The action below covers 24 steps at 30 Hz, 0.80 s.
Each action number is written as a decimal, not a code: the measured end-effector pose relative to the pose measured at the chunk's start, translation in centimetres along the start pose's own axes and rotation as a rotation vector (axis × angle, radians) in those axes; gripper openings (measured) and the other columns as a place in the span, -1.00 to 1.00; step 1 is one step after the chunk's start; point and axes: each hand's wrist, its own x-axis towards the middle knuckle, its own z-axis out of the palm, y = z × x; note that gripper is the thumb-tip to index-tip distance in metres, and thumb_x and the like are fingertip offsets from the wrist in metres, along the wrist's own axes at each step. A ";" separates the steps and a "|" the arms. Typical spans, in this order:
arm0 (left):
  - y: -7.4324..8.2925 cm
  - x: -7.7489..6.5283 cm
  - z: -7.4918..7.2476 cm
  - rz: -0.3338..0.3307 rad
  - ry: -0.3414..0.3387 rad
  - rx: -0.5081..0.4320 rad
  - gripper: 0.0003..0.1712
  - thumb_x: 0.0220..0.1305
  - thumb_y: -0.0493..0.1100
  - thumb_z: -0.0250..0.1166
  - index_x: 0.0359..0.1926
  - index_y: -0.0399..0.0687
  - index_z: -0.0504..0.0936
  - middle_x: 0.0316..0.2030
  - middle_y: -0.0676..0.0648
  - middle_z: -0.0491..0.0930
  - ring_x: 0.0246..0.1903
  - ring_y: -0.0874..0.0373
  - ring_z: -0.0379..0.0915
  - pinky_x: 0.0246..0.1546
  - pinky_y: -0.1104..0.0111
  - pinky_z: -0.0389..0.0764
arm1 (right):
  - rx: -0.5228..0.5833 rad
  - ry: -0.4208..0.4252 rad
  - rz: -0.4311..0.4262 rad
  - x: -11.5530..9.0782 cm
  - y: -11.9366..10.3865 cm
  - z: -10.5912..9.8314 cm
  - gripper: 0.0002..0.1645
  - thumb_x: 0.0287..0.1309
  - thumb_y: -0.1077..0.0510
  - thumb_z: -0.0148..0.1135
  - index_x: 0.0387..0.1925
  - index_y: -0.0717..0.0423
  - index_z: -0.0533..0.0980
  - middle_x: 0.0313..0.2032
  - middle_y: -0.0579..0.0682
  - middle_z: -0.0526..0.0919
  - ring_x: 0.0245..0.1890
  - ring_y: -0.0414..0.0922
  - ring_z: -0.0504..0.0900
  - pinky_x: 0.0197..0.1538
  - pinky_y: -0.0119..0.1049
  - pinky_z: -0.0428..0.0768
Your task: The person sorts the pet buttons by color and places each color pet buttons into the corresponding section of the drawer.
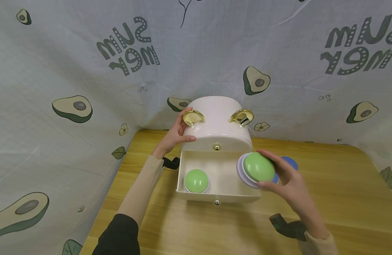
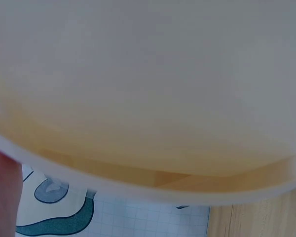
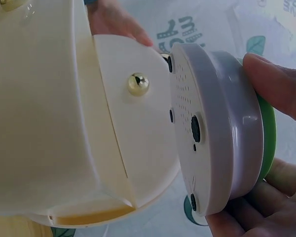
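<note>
A white rounded storage box (image 1: 215, 117) with gold ear-shaped handles stands against the cloth, its lower drawer (image 1: 221, 166) pulled out. My left hand (image 1: 173, 138) holds the box's left side, thumb on the front and fingers beside the left gold ear (image 1: 193, 117). Over the drawer's right edge, my right hand (image 1: 290, 180) grips a green-topped buzzer button (image 1: 259, 167) by its rim. Its pale base (image 3: 187, 128), with speaker holes and dark feet, shows in the right wrist view. Another green-topped buzzer button (image 1: 196, 181) sits in the drawer's front left corner.
Partly hidden behind my right hand, a blue round thing (image 1: 290, 163) lies on the wooden table (image 1: 336, 184). A gold knob (image 1: 217, 146) is on the upper drawer front, and another knob (image 1: 217, 202) on the lower. Avocado-print cloth (image 1: 208, 63) hangs behind the table.
</note>
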 end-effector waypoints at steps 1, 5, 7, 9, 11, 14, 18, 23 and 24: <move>0.0 0.0 0.0 0.001 -0.001 0.000 0.33 -0.23 0.13 0.57 0.44 -0.01 -0.09 0.35 -0.19 0.04 0.38 0.13 -0.08 0.35 0.28 -0.06 | -0.008 -0.008 -0.001 0.1 0.1 0.1 -0.06 -0.19 0.69 0.29 0.31 0.38 0.24 0.27 0.10 0.36 0.24 -0.14 0.32 0.21 -0.50 0.26; 0.1 0.0 0.0 0.004 -0.004 -0.001 0.33 -0.22 0.13 0.57 0.45 -0.01 -0.09 0.35 -0.19 0.05 0.37 0.13 -0.08 0.35 0.28 -0.06 | -0.039 -0.027 0.004 0.3 0.2 0.5 -0.08 -0.17 0.66 0.31 0.31 0.36 0.25 0.28 0.07 0.36 0.24 -0.17 0.32 0.21 -0.50 0.25; 0.1 0.0 0.0 0.005 -0.005 0.001 0.33 -0.21 0.13 0.57 0.45 -0.01 -0.10 0.35 -0.19 0.04 0.37 0.13 -0.08 0.35 0.28 -0.05 | -0.055 -0.033 0.010 0.3 0.2 0.8 -0.08 -0.16 0.64 0.31 0.31 0.35 0.25 0.29 0.07 0.35 0.26 -0.17 0.31 0.22 -0.50 0.24; 0.1 0.0 0.0 0.005 -0.004 0.002 0.33 -0.21 0.13 0.56 0.44 -0.01 -0.10 0.35 -0.19 0.04 0.37 0.14 -0.08 0.34 0.28 -0.05 | -0.073 -0.030 0.030 0.4 0.2 1.0 -0.09 -0.15 0.62 0.32 0.32 0.33 0.26 0.30 0.06 0.34 0.26 -0.19 0.30 0.22 -0.51 0.23; 0.1 -0.1 0.0 0.004 -0.002 0.001 0.32 -0.21 0.13 0.57 0.44 -0.01 -0.10 0.35 -0.19 0.05 0.37 0.14 -0.08 0.34 0.28 -0.05 | -0.084 -0.023 0.050 0.4 0.3 1.3 -0.09 -0.15 0.61 0.33 0.31 0.31 0.27 0.29 0.07 0.34 0.26 -0.20 0.30 0.22 -0.52 0.22; 0.0 -0.1 0.1 0.000 0.002 0.001 0.32 -0.21 0.13 0.56 0.44 0.00 -0.09 0.34 -0.18 0.06 0.37 0.13 -0.07 0.34 0.28 -0.03 | -0.101 -0.020 0.077 0.5 0.3 1.7 -0.09 -0.13 0.58 0.35 0.32 0.27 0.27 0.29 0.08 0.34 0.27 -0.21 0.29 0.22 -0.53 0.22; 0.1 -0.1 0.0 0.008 -0.004 -0.016 0.29 -0.16 0.06 0.57 0.45 -0.01 -0.09 0.33 -0.17 0.07 0.36 0.13 -0.06 0.33 0.28 -0.02 | -0.103 -0.032 0.085 0.6 0.5 2.0 -0.10 -0.10 0.55 0.35 0.32 0.27 0.27 0.29 0.16 0.31 0.28 -0.21 0.27 0.23 -0.53 0.21; 0.1 -0.2 0.0 0.015 -0.013 -0.040 0.25 -0.12 -0.03 0.57 0.45 0.01 -0.08 0.32 -0.16 0.09 0.36 0.12 -0.04 0.33 0.29 0.00 | -0.121 -0.052 0.109 0.7 0.8 2.4 -0.11 -0.08 0.51 0.37 0.33 0.27 0.25 0.29 0.20 0.30 0.29 -0.24 0.26 0.23 -0.54 0.20; 0.0 -0.2 0.0 0.014 -0.012 -0.042 0.24 -0.13 -0.03 0.57 0.44 0.01 -0.07 0.32 -0.16 0.08 0.36 0.12 -0.04 0.33 0.29 0.00 | -0.130 -0.056 0.120 0.8 0.8 2.4 -0.11 -0.08 0.49 0.38 0.33 0.25 0.25 0.29 0.19 0.30 0.29 -0.25 0.25 0.23 -0.54 0.20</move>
